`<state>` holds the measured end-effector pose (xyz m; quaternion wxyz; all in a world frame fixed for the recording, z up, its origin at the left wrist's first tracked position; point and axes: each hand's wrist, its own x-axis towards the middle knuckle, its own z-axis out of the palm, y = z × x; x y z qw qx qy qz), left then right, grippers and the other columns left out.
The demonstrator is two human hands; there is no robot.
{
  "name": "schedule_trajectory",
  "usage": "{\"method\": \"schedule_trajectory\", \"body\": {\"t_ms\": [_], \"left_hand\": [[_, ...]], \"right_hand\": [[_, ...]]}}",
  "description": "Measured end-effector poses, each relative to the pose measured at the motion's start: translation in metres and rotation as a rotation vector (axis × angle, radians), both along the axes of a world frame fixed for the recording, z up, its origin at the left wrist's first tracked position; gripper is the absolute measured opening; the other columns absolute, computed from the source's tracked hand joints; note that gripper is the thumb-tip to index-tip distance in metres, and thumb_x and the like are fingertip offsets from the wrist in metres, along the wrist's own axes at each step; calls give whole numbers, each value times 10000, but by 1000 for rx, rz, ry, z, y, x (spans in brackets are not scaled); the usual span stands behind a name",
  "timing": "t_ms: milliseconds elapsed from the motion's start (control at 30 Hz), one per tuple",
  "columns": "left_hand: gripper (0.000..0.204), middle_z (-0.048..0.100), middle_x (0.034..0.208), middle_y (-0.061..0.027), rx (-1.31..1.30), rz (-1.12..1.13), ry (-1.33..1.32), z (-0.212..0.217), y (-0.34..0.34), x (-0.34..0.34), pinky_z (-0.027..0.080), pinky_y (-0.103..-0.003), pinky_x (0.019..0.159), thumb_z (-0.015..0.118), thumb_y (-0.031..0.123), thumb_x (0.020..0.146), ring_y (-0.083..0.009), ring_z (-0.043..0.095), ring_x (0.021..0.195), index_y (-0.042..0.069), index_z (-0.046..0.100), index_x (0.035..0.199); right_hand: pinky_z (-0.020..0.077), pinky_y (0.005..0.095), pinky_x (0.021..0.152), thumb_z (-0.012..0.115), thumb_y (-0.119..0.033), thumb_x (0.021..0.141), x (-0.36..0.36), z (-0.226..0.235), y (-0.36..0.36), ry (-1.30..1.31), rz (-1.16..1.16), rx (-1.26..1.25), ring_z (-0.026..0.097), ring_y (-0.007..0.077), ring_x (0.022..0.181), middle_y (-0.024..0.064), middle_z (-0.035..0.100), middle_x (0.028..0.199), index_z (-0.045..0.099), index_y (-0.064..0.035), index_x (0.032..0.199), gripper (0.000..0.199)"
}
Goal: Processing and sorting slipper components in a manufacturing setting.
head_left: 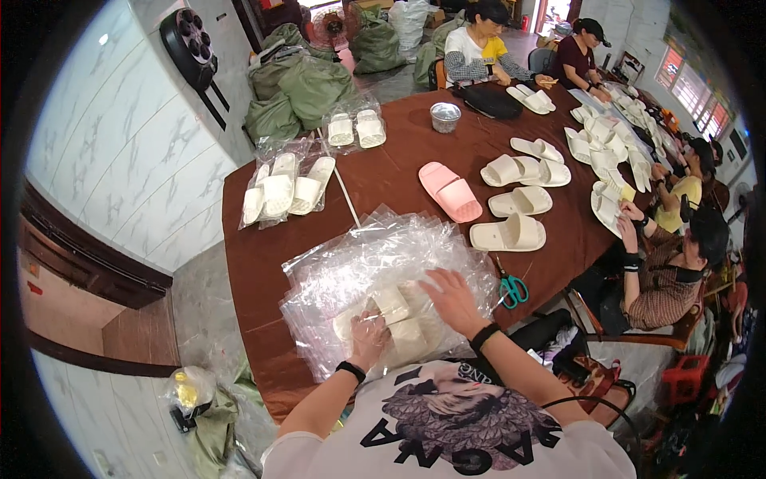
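Both hands on the stack of clear plastic bags point(375, 267) at the table's point(255, 263) near edge. Left hand point(369, 335) curled, apparently gripping a bagged cream slipper pair point(399, 315); right hand point(453, 302) flat, open, pressing on top. Scissors point(511, 286) just beside the stack's right edge.

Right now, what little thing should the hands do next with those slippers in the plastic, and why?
Probably slide the cream slippers deeper into the clear bag. The left hand grips the near edge, the right hand lies flat on top, and the pair sits close to that edge.
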<state>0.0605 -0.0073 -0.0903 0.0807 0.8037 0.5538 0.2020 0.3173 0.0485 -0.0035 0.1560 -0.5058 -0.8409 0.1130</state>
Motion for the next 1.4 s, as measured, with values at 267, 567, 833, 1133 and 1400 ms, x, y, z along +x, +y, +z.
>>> {"method": "schedule_trajectory", "body": {"t_ms": [267, 567, 833, 1133, 1400], "left_hand": [[157, 616, 949, -80, -39, -93, 50, 47, 3, 7, 393, -433, 848, 627, 84, 728, -272, 568, 968, 82, 604, 883], [142, 583, 822, -118, 49, 292, -249, 59, -4, -31, 393, -416, 680, 559, -52, 717, -341, 574, 792, 42, 546, 822], [155, 579, 792, -132, -99, 224, -404, 97, -33, -78, 422, -401, 649, 570, -63, 710, -338, 572, 737, 27, 581, 836], [188, 632, 920, -92, 188, 688, -449, 171, -65, -163, 468, -305, 748, 587, -25, 837, -190, 597, 839, 0, 626, 1019], [195, 570, 845, -150, -31, 330, -566, 168, 12, 24, 461, -374, 656, 611, -34, 778, -291, 580, 741, 39, 608, 959]], "right_hand": [[142, 677, 1103, 480, -235, 945, -4, -48, 16, -119, -124, -49, 208, 340, 1442, 70, 331, 1523, 312, -302, 1485, 570], [154, 630, 1125, 478, -67, 862, -2, -50, 5, -105, -185, 15, 217, 319, 1443, 73, 337, 1520, 332, -237, 1479, 657], [138, 597, 1146, 470, -60, 867, -1, -61, 4, -125, -130, 6, 203, 320, 1449, 69, 313, 1534, 343, -212, 1474, 639], [226, 647, 1088, 486, -193, 917, 16, -73, 16, -131, -237, 42, 305, 371, 1389, 111, 393, 1471, 438, -170, 1405, 491], [392, 516, 1005, 555, -149, 897, 16, -36, 10, 133, -218, 82, 538, 288, 1174, 105, 591, 1215, 581, -112, 1199, 305]]}}
